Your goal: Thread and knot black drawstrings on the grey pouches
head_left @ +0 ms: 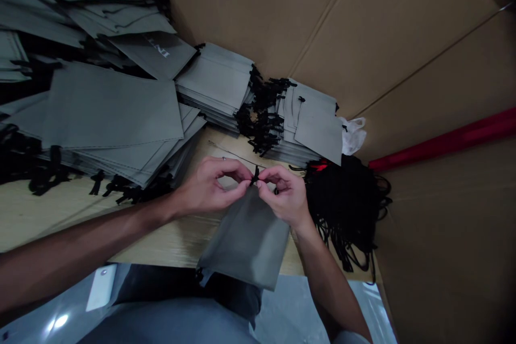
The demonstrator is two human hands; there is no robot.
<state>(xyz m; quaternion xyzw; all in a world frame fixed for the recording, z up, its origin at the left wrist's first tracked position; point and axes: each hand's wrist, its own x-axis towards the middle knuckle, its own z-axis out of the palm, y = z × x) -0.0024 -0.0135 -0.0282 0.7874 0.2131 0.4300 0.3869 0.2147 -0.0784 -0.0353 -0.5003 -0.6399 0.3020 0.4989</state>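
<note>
A grey fabric pouch [246, 241] lies on the wooden table [169, 236] in front of me, its lower end hanging over the near edge. My left hand [209, 188] and my right hand [284, 193] meet at the pouch's top edge. Both pinch a black drawstring [255, 174] between fingertips, the left from the left side, the right from the right. A thin dark strand runs from the pinch toward the back left.
Stacks of grey pouches [116, 113] cover the left and back of the table, with a further stack [314, 126] at centre back. A heap of black cords [349, 199] lies at right. Cardboard sheets [403, 37] and a red bar [443, 140] stand behind. A white phone [100, 286] rests on my lap.
</note>
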